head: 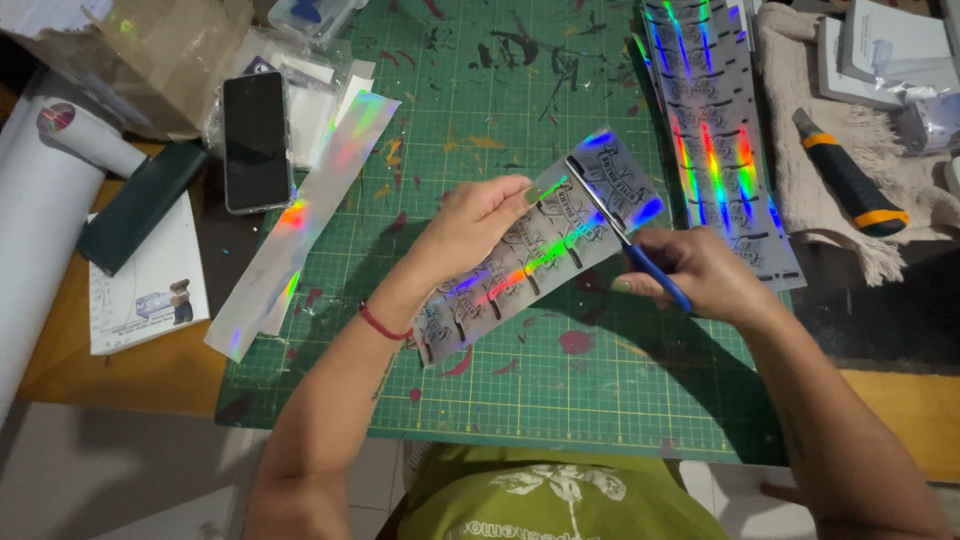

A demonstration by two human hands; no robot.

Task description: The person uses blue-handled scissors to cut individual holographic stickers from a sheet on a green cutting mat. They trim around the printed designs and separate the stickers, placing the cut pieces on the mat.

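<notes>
While the left hand point(478, 222) pinches the shiny sticker strip point(530, 250) above the green cutting mat point(560, 390) in the middle of the frame, the right hand point(700, 275) is closed on blue-handled scissors point(625, 240), their blades across the strip near its upper end. Only one sticker lies beyond the blades; the rest look uncut. The strip flashes rainbow colours, with dark printed emblems in a row. More uncut sheets point(715, 140) wait at upper right.

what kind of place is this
Likely a home craft or sticker-making desk: a paint-flecked green cutting mat, scissors in the right hand cutting a holographic sheet, and a utility knife.
</notes>
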